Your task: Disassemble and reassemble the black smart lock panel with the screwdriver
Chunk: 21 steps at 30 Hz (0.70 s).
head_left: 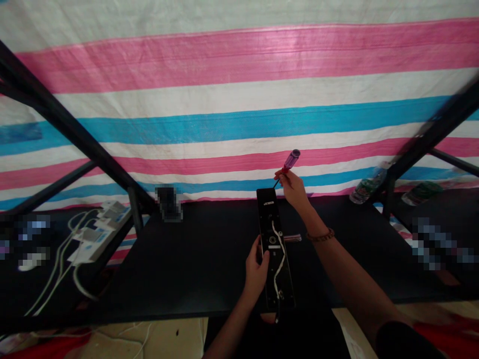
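Observation:
A long black panel point(268, 219) with a pale cable point(280, 264) along its face is tilted up over the table's front edge. My left hand point(256, 269) grips its left side, thumb on the face and fingers behind. In my right hand point(294, 188) is a screwdriver point(291, 160) with a purple, see-through handle, pinched low near the shaft. The handle points up and away, and the shaft slants down to the panel's top right corner; whether the tip touches cannot be made out. Beside the panel's right edge lies another shiny tool handle point(292, 238).
The black table point(187, 259) runs left and right between dark metal frame bars point(75, 124). A white power strip point(99, 237) with cables lies at the left. Plastic bottles point(368, 187) rest at the right. A striped sheet point(239, 89) hangs behind.

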### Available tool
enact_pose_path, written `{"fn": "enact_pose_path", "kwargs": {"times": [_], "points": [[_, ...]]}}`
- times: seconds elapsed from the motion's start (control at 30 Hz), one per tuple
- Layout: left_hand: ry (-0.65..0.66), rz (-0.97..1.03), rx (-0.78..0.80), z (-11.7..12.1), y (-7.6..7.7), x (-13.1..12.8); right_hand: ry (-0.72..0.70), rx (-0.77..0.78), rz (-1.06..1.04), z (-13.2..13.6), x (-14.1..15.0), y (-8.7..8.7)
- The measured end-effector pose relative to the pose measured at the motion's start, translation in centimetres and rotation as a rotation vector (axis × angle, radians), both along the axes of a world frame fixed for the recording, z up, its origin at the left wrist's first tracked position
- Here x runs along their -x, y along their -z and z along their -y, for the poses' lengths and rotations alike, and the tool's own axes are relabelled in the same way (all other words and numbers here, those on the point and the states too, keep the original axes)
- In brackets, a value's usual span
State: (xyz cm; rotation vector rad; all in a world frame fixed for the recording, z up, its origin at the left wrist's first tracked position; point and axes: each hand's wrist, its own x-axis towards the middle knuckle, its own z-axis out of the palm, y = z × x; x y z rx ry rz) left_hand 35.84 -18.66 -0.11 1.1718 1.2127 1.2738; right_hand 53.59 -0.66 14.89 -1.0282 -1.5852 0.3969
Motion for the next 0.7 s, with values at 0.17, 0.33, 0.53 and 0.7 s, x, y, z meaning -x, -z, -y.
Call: {"fn": "enact_pose_path", "kwargs": {"times": [0.17,0.33,0.53,0.7], "points": [[0.008,0.002,0.002,0.0,0.0,0.0,-0.001,-0.011,0.059,0.1,0.0,-0.1],[0.006,-0.014,-0.003,0.0,0.3,0.0,-0.003,-0.026,0.103,0.4,0.5,-0.7],[-0.006,-0.007,0.000,0.0,0.4,0.0,0.001,-0.008,0.134,0.2,0.9,-1.4],[-0.004,-0.002,0.001,0.0,0.2,0.0,-0.003,0.024,0.119,-0.3,1.1,-1.4]]}}
